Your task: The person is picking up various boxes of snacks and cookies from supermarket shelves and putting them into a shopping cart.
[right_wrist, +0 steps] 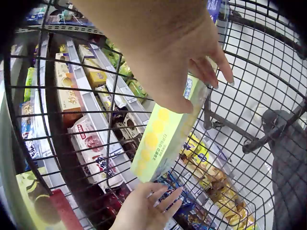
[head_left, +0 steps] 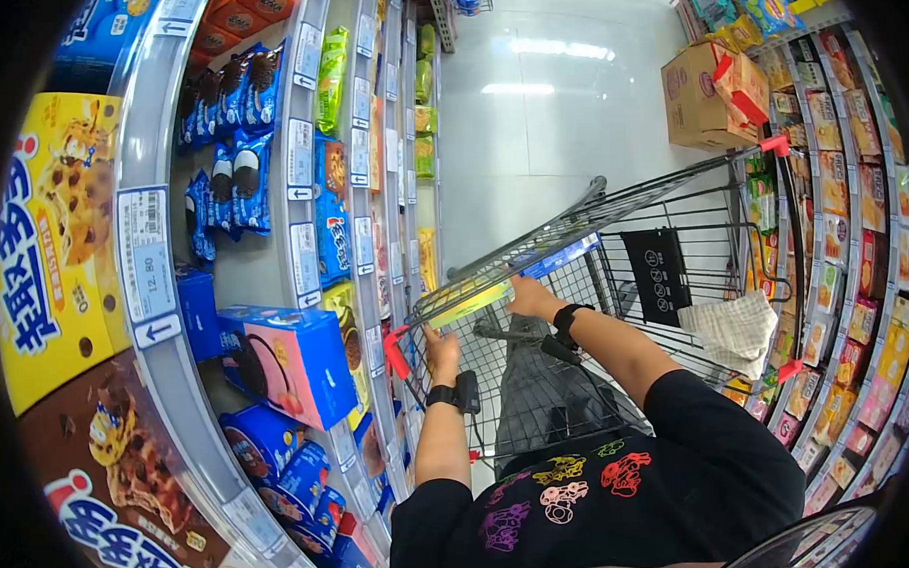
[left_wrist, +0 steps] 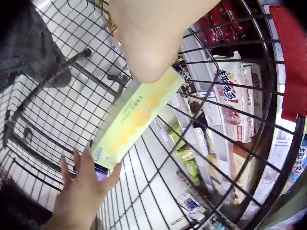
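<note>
A long pale green-yellow box (head_left: 477,301) (left_wrist: 139,115) (right_wrist: 160,139) lies tilted between the two hands, over the shopping cart's wire basket. My right hand (head_left: 535,299) (left_wrist: 81,194) (right_wrist: 180,57) grips one end, thumb on one side and fingers on the other. At the opposite end is my left hand (head_left: 442,357) (left_wrist: 148,36) (right_wrist: 144,208), its fingers extended and spread in the right wrist view, close against the box; exact contact is unclear. Beyond the right hand in the head view, a blue box (head_left: 564,256) lies in line with the green-yellow one.
The cart's wire basket (head_left: 612,203) surrounds the hands, with a checked cloth (head_left: 734,334) over its side. Snack shelves (head_left: 300,169) rise close on the left and more (head_left: 843,220) on the right. A cardboard carton (head_left: 703,95) stands ahead right, beside the pale floor (head_left: 529,131).
</note>
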The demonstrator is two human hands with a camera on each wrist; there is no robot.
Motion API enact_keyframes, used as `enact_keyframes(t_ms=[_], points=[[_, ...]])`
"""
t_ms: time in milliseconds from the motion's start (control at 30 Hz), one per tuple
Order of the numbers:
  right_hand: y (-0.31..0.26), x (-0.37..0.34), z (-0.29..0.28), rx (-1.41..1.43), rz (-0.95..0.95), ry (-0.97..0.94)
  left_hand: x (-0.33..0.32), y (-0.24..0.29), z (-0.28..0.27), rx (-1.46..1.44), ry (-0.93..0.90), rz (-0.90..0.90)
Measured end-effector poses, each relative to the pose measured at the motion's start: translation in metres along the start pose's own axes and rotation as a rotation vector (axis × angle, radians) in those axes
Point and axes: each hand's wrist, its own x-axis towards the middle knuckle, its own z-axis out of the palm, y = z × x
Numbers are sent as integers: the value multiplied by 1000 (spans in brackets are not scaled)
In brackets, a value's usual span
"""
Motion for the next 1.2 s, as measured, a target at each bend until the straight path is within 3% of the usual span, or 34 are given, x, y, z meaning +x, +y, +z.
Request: enact_keyframes(t_ms=[33, 100, 300, 333, 433, 467, 533, 600, 733, 767, 833, 900, 1000, 1100, 1200], points=[[3, 7, 5, -21, -2, 24, 12, -19, 7, 39, -30, 94], [2, 18, 8, -62, 3, 35, 22, -44, 27, -61, 81, 282], [-1, 0, -16, -13, 38, 37, -27, 24, 5, -70, -82, 175], [5, 1, -7, -56, 81, 70, -53, 62, -10, -13, -130, 57], [0, -10, -18, -98, 150, 33, -66, 69, -1, 101, -14, 96], [-3, -14, -25, -103, 154, 16, -72, 73, -6, 71, -106, 92], [-12, -28, -42, -122, 158, -15, -99, 99, -11, 191, 69, 181], [0, -26, -35, -129, 143, 63, -111, 109, -8, 273, 125, 253], [18, -54, -39, -6, 77, 152, -179, 148, -8, 225, 194, 751], [25, -63, -37, 56, 1, 181, -196, 153, -2, 267, 214, 845], [49, -67, -20, 185, 62, 265, -235, 167, 8, 428, 297, 1027], [46, -102, -31, 344, 72, 303, -288, 189, 13, 519, 285, 1078], [48, -152, -42, 741, -148, 380, -338, 200, 30, 589, 294, 1339], [57, -211, -56, 914, -309, 402, -386, 204, 41, 487, 340, 1555], [61, -272, -88, 1032, -487, 435, -437, 195, 60, 432, 445, 1648]])
